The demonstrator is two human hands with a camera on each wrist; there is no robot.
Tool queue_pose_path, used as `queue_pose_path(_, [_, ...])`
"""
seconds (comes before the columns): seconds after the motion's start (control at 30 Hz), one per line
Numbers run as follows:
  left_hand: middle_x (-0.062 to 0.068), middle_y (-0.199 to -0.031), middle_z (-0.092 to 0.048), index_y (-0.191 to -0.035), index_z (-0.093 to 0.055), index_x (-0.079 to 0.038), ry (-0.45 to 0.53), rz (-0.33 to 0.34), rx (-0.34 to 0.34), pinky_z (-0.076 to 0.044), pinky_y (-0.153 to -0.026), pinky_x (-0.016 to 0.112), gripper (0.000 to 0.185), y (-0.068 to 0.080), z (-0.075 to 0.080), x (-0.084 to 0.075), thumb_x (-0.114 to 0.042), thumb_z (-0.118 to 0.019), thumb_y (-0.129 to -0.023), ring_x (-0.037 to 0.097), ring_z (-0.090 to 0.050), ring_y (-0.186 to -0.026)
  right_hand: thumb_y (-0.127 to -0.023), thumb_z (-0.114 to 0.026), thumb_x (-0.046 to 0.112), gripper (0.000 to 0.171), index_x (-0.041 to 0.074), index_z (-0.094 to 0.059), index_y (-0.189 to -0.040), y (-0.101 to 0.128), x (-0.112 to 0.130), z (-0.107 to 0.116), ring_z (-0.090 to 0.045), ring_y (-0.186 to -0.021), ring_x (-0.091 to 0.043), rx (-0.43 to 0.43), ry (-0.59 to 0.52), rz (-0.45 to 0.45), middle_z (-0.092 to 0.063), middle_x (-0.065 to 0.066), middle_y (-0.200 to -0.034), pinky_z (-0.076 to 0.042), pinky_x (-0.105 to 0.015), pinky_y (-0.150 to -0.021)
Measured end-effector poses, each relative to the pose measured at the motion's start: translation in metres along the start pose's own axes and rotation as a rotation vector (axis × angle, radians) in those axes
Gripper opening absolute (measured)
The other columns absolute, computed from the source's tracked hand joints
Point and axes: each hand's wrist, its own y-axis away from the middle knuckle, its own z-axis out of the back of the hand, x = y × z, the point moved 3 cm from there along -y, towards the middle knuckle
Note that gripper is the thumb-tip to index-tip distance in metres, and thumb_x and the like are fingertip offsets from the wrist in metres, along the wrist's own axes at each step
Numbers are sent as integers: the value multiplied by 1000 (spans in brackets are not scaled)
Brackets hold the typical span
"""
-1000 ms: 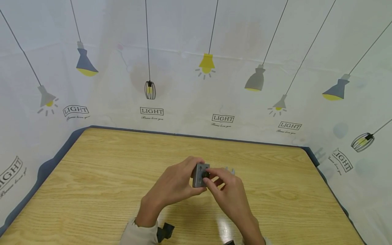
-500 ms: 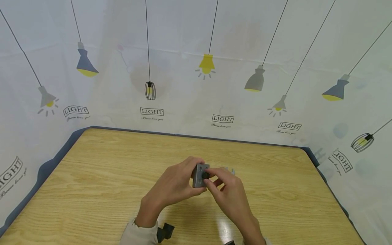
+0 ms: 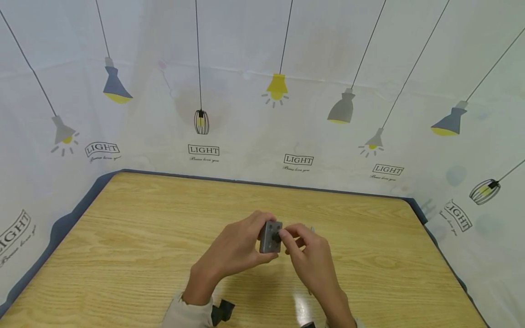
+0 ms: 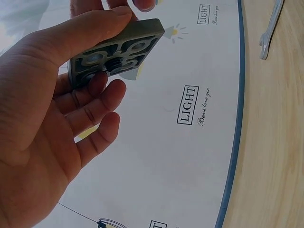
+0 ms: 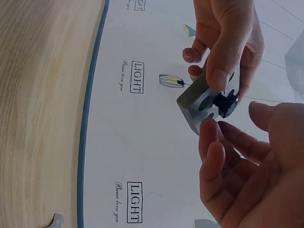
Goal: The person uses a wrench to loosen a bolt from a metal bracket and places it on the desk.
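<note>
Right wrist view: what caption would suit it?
Left hand grips a grey block; right hand fingers its black knob.

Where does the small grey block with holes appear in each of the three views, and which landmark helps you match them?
Head view: the grey block is at lower centre, above the table, between both hands.
Left wrist view: the grey block is at upper left, its ribbed underside showing.
Right wrist view: the grey block is right of centre, a black knob on its face.
Shared landmark: the left hand gripping it.

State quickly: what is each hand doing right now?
Left hand: grips the grey block.
Right hand: fingertips at the block's black knob; grip unclear.
</note>
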Motion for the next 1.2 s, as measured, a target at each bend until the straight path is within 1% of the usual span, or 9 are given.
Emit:
queue_pose_path(0.1, [-4,-114,-61,-128,-53,-13,-2,-2,1,-54,-76,24,63,0,-1,-1,-32,-85,-78,5,-62,-90,-98,-64,28,16,14,-72,-97,0,-1,-1,-64,-65,-15,15,10,-30,-72,0,-84,-51,-23,-55])
queue_pose_path(0.2, [-3,-116,-61,-129,-53,-13,-4,-3,3,-54,-76,25,63,0,-1,-1,-32,-85,-78,6,-62,-91,-97,-64,30,17,15,-73,-96,0,-2,-2,-64,-67,-13,30,21,-30,-72,2,-83,-51,-23,-58])
queue_pose_path(0.33, [-3,-117,-61,-129,-53,-13,-7,-7,3,-54,-77,26,64,0,-1,-1,-32,-85,-78,7,-63,-92,-95,-68,26,11,16,-73,-96,0,-1,-4,-64,-69,-7,35,21,28,-72,4,-86,-52,-23,-63])
queue_pose_path(0.43, [-2,-117,-61,-129,-53,-13,-10,-11,1,-54,-77,26,64,0,-1,-1,-32,-85,-78,7,-63,-92,-93,-71,21,7,16,-73,-96,1,-1,-5,-64,-69,-6,31,14,72,-72,4,-86,-53,-23,-65])
queue_pose_path(0.53, [-2,-117,-61,-129,-53,-12,-10,-12,-1,-54,-77,26,64,0,0,-1,-31,-86,-78,7,-63,-93,-92,-72,19,6,15,-73,-96,1,0,-5,-65,-68,-5,29,14,89,-72,4,-85,-53,-22,-63])
queue_pose_path(0.83, [-2,-118,-61,-129,-54,-12,-8,-7,0,-55,-78,26,64,1,0,-1,-32,-86,-78,8,-64,-94,-91,-73,17,8,14,-73,-98,2,2,-4,-65,-67,-5,37,49,95,-72,3,-84,-53,-21,-62])
queue_pose_path(1.2, [-3,-116,-62,-128,-55,-13,-18,-9,-6,-54,-76,25,63,1,0,0,-33,-86,-77,5,-62,-90,-88,-75,13,13,14,-73,-101,2,3,-3,-65,-67,-5,44,84,107,-70,3,-82,-52,-20,-60])
